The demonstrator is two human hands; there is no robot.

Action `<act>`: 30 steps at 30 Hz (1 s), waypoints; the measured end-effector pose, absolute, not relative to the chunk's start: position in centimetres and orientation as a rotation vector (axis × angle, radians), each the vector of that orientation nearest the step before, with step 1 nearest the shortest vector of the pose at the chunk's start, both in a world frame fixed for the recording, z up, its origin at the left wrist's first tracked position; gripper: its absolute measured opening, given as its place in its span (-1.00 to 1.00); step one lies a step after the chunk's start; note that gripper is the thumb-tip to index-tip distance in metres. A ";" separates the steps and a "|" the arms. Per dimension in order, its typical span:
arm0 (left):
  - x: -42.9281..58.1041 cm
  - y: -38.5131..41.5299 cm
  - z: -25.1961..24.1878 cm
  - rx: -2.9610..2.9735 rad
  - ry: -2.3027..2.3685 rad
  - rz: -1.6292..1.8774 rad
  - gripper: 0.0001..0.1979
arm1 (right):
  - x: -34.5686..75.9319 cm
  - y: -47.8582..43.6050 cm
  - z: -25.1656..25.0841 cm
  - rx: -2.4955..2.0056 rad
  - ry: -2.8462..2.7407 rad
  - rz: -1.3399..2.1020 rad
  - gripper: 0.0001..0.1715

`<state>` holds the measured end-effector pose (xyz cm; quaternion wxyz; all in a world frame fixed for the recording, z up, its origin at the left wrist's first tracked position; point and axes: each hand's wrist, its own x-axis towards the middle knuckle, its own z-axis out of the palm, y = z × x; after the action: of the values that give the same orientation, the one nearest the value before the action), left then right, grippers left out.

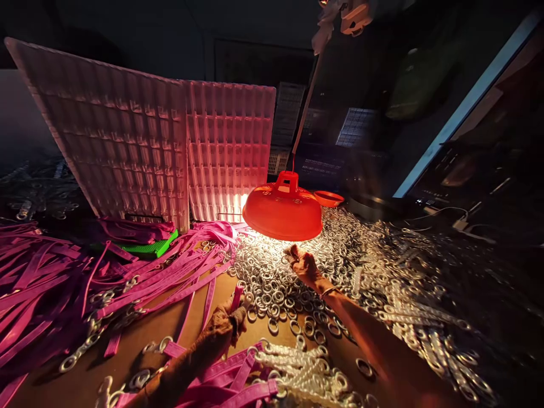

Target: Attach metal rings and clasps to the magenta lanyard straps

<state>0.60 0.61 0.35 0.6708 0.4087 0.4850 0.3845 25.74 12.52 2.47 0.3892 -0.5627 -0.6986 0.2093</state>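
Observation:
My left hand (227, 320) is closed around the end of a pink strap (236, 296) that stands up from its fingers, above the brown tabletop. My right hand (302, 262) reaches forward into a heap of metal rings (272, 283) under the lamp, fingers curled in a pinch; what they hold is too small to make out. A thin bangle sits on that wrist. More pink straps with rings at their ends (238, 379) lie below my left forearm.
A low orange lamp shade (283, 212) hangs just above the rings. Two pale gridded trays (140, 141) stand upright behind. Pink straps (51, 283) pile at the left over a green tray (151, 248). Stacked metal links (425, 334) cover the right.

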 end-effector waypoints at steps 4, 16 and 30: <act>0.9 0.4 1.1 0.995 1.094 0.886 -0.60 | 23.6 8.8 2.2 -1.311 -1.696 0.741 -0.75; 1.4 -0.1 3.5 1.130 1.180 0.994 -0.60 | 17.1 2.5 3.8 -1.115 -1.472 1.345 -0.61; 1.1 0.4 1.7 1.067 1.198 1.037 -0.61 | 16.9 3.3 2.6 -1.109 -1.418 1.610 -0.59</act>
<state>1.07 0.41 1.66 0.5775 0.4560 0.5122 0.4430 16.88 3.31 2.62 0.3550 -0.4293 -0.5489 0.6232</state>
